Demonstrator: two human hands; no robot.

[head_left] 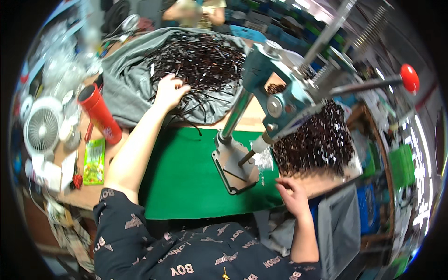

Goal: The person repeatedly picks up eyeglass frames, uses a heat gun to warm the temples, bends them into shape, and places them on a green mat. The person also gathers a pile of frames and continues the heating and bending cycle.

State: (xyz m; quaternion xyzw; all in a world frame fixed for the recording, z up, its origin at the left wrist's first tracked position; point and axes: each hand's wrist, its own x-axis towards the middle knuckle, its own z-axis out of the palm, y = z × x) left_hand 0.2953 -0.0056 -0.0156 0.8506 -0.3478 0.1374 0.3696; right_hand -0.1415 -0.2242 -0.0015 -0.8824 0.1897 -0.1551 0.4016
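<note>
My left hand (pixel 171 93) reaches to the near edge of a heap of thin dark-brown strips (pixel 200 58), which look like eyeglass temples, on a grey cloth (pixel 123 86). Its fingers are curled around some of these strips, and several trail out below the hand toward the green mat (pixel 182 182). My right hand (pixel 293 197) hovers by the mat's right edge, fingers bent in; whatever they may pinch is too small to make out. Between my hands stands a blue-green bench press (pixel 280 105) with a metal base plate (pixel 236 170).
The press lever ends in a red knob (pixel 409 78). Rows of dark strips (pixel 317 142) stand packed on the right. A red bottle (pixel 100 114), a white fan (pixel 43 126) and a green packet (pixel 94 161) are at left. Another person (pixel 196 13) is beyond the table.
</note>
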